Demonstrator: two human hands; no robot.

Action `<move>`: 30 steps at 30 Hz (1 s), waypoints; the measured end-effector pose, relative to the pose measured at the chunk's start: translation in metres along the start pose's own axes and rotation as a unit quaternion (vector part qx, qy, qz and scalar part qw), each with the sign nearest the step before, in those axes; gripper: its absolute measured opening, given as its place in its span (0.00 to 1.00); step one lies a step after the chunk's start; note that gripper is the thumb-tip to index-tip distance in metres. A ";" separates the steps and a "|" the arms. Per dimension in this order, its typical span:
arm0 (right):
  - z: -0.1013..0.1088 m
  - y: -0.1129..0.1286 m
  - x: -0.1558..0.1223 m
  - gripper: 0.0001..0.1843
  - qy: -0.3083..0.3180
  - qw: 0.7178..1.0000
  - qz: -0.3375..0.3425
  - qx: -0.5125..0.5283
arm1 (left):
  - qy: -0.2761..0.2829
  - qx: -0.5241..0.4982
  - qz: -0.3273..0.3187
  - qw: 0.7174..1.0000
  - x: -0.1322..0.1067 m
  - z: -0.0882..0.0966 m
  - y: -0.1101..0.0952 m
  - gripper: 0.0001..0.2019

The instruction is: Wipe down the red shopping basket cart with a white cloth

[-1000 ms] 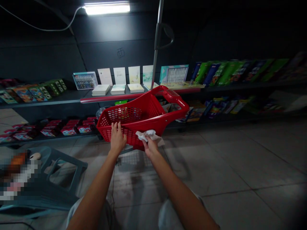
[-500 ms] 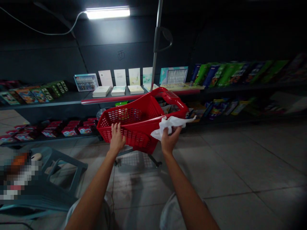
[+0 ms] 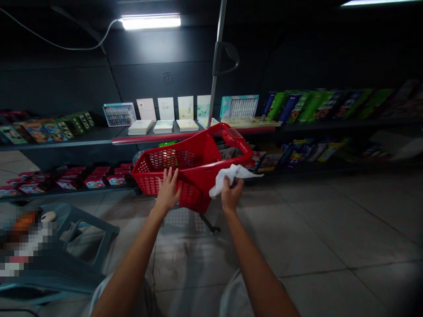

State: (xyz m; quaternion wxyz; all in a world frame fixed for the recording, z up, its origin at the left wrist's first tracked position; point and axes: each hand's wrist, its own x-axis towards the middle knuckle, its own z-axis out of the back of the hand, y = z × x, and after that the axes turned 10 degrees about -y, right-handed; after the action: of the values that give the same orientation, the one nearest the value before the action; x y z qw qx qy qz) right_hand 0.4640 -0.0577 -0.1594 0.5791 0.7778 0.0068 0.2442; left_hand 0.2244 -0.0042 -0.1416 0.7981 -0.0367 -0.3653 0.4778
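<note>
In front of me stands a small red shopping cart (image 3: 194, 176) with perforated basket sides and a looped push handle at its right end. My left hand (image 3: 168, 190) is open, fingers spread, at the near side of the basket; whether it touches the plastic I cannot tell. A crumpled white cloth or tissue (image 3: 228, 177) is pinched in my right hand (image 3: 231, 193), close to the near side of the cart below the handle. Part of the cart's frame and a caster (image 3: 211, 225) show beneath the basket.
Behind the cart runs a shelf (image 3: 79, 140) with booklets (image 3: 164, 126), boxes (image 3: 42, 130) and snack bags (image 3: 307, 105). A metal pole (image 3: 218, 35) rises by the handle. A blue-grey plastic stool (image 3: 76, 246) stands at left on the tiled floor (image 3: 313, 229).
My left hand has shifted right along the basket, its fingers more spread. The cart's handle end has swung slightly left. My right hand keeps the white cloth and has moved little.
</note>
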 end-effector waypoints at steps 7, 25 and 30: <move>-0.009 -0.023 -0.005 0.28 0.079 0.994 -0.074 -0.007 | -0.034 -0.066 0.015 0.997 0.004 -0.012 -0.018 0.38; -0.015 0.001 -0.051 0.23 0.203 0.979 0.023 -0.027 | -0.051 -0.022 0.105 0.993 0.002 0.003 -0.017 0.46; -0.008 0.027 -0.061 0.21 0.061 0.998 -0.007 0.005 | -0.042 0.066 0.136 0.988 -0.003 0.019 -0.019 0.43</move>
State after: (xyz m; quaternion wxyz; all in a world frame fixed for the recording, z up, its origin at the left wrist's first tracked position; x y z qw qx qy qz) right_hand 0.4000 -0.0770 -0.1560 0.5754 0.7643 0.0485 0.2871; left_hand 0.2264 -0.0225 -0.1216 0.7100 -0.0127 -0.3578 0.6064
